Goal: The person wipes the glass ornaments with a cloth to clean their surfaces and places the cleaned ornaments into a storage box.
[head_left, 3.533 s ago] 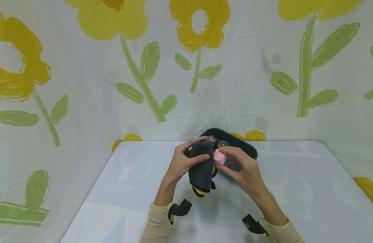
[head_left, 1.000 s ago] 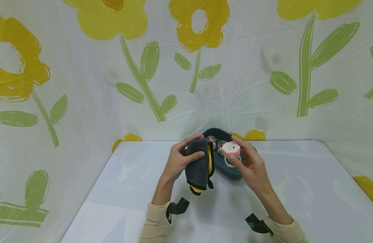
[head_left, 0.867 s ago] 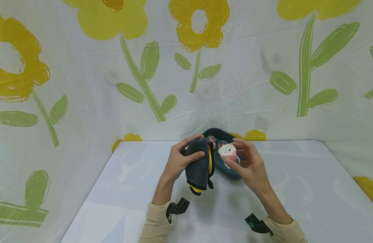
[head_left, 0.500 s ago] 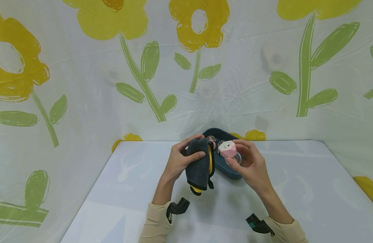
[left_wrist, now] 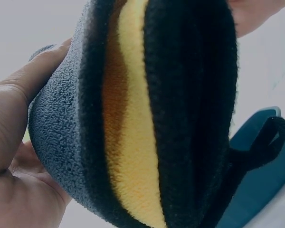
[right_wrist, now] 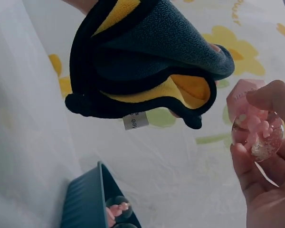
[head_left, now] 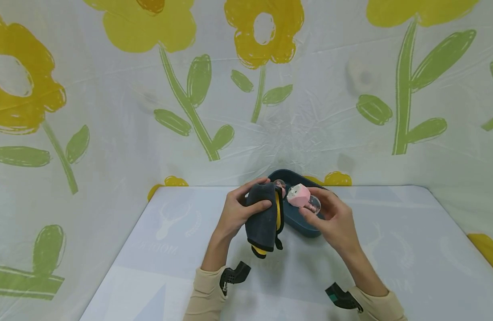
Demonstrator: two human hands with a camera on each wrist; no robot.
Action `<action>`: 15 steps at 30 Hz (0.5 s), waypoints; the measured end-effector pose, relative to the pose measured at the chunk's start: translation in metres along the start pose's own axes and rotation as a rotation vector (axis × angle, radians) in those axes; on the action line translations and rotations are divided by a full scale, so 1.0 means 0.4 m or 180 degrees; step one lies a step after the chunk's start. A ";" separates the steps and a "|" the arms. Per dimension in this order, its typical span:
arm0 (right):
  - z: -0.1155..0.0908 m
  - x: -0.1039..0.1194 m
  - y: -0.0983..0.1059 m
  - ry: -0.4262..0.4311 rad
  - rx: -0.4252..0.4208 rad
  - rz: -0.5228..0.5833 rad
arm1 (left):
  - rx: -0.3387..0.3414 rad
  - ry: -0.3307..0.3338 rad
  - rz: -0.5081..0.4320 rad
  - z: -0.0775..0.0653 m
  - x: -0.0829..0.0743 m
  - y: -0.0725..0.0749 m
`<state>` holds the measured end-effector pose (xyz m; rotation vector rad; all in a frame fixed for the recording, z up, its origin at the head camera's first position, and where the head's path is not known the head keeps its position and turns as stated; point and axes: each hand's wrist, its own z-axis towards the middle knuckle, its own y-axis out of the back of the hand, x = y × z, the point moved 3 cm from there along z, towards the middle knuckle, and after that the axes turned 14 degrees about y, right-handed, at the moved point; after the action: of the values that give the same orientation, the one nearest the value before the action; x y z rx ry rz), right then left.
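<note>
My left hand grips a folded cloth, dark grey-blue outside and yellow inside with black edging. In the left wrist view, the cloth's yellow fold faces the camera. To the right, my right hand holds a small snow globe by thumb and fingers, its pink faceted base toward the cloth and its clear dome toward the palm. Pink figures and glitter show inside the dome in the right wrist view. Cloth and globe are apart.
Behind and below the hands, a dark blue tray stands at the table's far edge. Inside it sits another snow globe, partly covered by the cloth. A flower-printed curtain hangs behind the table.
The snow globe was against the cloth and has moved right, away from it. My right hand has turned it from base-up to tilted sideways. The left hand and cloth have shifted slightly left.
</note>
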<state>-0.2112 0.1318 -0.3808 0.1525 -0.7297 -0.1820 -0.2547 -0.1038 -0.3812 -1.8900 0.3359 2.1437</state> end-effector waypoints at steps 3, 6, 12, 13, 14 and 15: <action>-0.002 0.002 0.002 -0.0015 -0.0060 -0.0046 | -0.0009 0.0007 0.0023 0.000 0.000 0.000; -0.001 0.011 0.002 0.0006 -0.0049 0.0028 | -0.0016 0.0017 0.0036 0.000 0.000 0.000; -0.001 0.000 -0.001 0.0139 0.0055 0.0231 | -0.0027 0.0017 0.0058 0.001 0.002 0.002; 0.000 -0.001 -0.001 0.0151 0.0066 0.0256 | -0.0030 0.0012 0.0068 0.001 0.002 0.002; 0.000 0.000 -0.002 0.0160 0.0059 0.0273 | -0.0034 0.0005 0.0079 0.001 0.002 0.002; 0.000 -0.001 -0.002 0.0163 0.0058 0.0298 | -0.0037 -0.0005 0.0091 0.001 0.002 0.002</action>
<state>-0.2116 0.1311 -0.3809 0.1394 -0.6861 -0.0818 -0.2557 -0.1045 -0.3820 -1.9007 0.3529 2.1699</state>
